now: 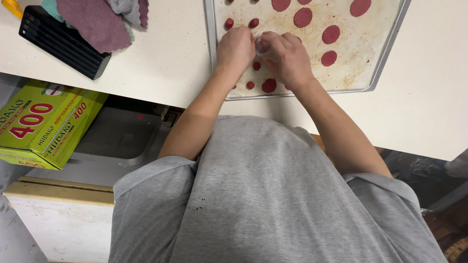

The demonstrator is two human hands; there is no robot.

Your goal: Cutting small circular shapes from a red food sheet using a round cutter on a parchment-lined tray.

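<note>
**Both hands on small clear cup over baking tray**

Left hand [236, 47] and right hand [286, 56] meet over the near part of the metal baking tray [210, 34], fingers curled around a small clear cup [263, 47] held between them, cup close to the tray surface. Flat dark-red dough discs [331, 34] sit toward the tray's far and right side; small dark-red dough balls [229, 23] lie along its left side and near edge. Tray rests on the white worktop [165, 63]. At the worktop's far left corner: black ribbed rack [63, 44] with purple cloths [97, 22] on it. Below the worktop's near edge, a green-yellow box [46, 124].
</note>
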